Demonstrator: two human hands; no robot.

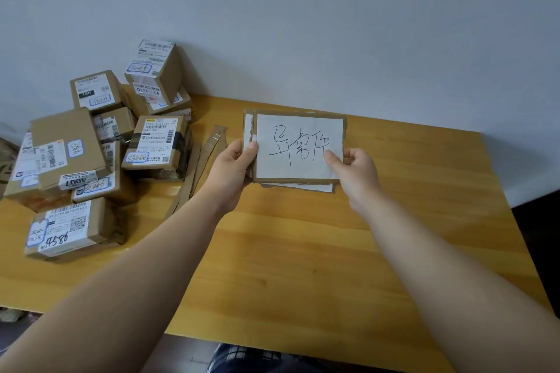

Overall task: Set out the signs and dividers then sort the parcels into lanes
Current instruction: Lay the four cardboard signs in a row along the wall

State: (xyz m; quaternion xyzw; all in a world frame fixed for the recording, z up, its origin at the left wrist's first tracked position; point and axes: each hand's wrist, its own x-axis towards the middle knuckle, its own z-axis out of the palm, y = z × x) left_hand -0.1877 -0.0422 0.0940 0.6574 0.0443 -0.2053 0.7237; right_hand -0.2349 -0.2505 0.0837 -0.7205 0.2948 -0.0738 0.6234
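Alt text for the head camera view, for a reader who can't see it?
Two bare hands, left hand and right hand, hold a small stack of cardboard signs above a wooden table, the top one bearing handwritten characters on white paper. Labelled parcels are piled at the table's left, with cardboard strips lying beside them.

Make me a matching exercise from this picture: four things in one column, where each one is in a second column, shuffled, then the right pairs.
Things
1. stack of signs
2. cardboard divider strips
3. pile of parcels
4. parcel marked 4007

Places
A. lying flat on the wooden table, between the parcels and the left hand
B. heaped on the table's left end, by the wall
C. held up by the left hand and the right hand
D. on top of other boxes at the left of the heap

Pairs: 1-C, 2-A, 3-B, 4-D
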